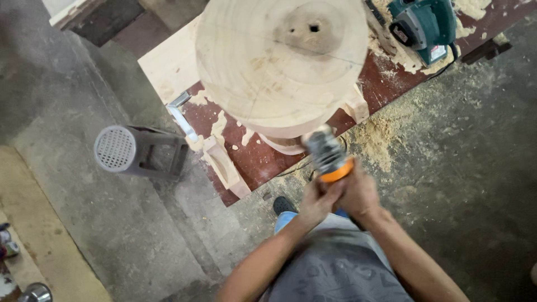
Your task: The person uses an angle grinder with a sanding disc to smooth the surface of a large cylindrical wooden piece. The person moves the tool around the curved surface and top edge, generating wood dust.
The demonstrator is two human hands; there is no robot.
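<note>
Both hands gripped a grey and orange power tool at the near edge of the tabletop. The left hand had its fingers wrapped tight round the tool's rear, and the right hand closed on it just beside, touching the left. The tool's blurred head met the lower rim of a large round pale wood piece standing on the dark red tabletop amid shavings. A green electric planer lay toward the far right corner. A grey plastic stool lay tipped on the floor beyond the left edge.
</note>
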